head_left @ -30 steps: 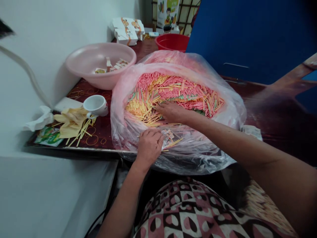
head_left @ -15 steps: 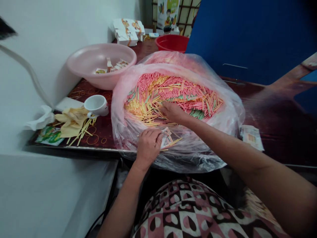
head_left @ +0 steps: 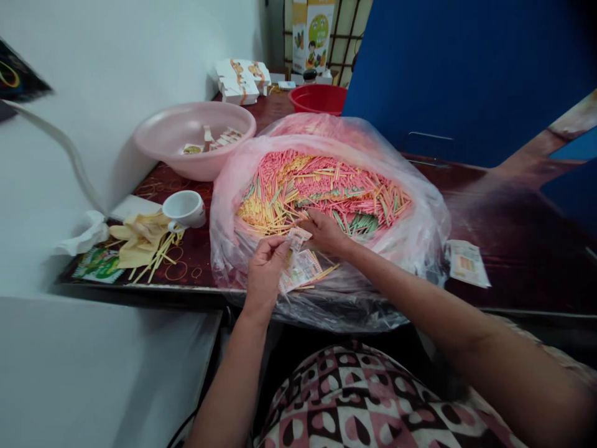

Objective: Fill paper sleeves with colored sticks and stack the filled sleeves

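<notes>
My left hand (head_left: pixel 267 267) pinches a small printed packet (head_left: pixel 299 236) between thumb and fingers, at the near side of a big clear plastic bag (head_left: pixel 420 214). Pink, yellow and green thin sticks (head_left: pixel 336 180) fill the bag's wide mouth. Close by the packet, my right hand (head_left: pixel 326 231) is closed at the near edge of the sticks, its fingertips drawn together; what they hold is too small to make out. Below the hands, more printed packets (head_left: pixel 302 269) lie on the bag's plastic with a few loose yellow sticks (head_left: pixel 326 272).
A pink basin (head_left: pixel 158 134) with small packets stands back left, a red basin (head_left: pixel 317 96) behind the bag. Left are a white cup (head_left: pixel 184 210), a yellow glove-like cloth (head_left: pixel 142 236) and a green packet (head_left: pixel 99 264). Another packet (head_left: pixel 467 264) lies right; a blue panel (head_left: pixel 443 74) rises behind.
My left hand has lifted a small packet off the others and brought it up toward my right hand. My right hand has drawn back slightly from the sticks, nearer the packet. The view has tilted up.
</notes>
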The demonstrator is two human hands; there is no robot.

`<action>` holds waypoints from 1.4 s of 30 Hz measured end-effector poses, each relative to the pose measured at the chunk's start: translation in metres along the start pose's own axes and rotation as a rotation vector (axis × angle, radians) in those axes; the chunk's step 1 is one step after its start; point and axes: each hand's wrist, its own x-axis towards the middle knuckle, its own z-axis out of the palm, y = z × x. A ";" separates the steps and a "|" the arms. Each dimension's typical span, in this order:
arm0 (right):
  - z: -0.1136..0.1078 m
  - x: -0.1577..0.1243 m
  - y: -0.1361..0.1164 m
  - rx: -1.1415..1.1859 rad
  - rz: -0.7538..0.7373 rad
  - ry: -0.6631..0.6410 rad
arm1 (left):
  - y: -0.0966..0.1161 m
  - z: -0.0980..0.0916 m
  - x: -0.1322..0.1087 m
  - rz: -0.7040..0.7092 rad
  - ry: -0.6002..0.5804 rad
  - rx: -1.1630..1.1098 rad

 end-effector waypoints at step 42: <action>-0.001 -0.052 -0.057 0.641 -0.230 0.232 | 0.013 0.053 -0.003 -0.083 -0.005 -0.464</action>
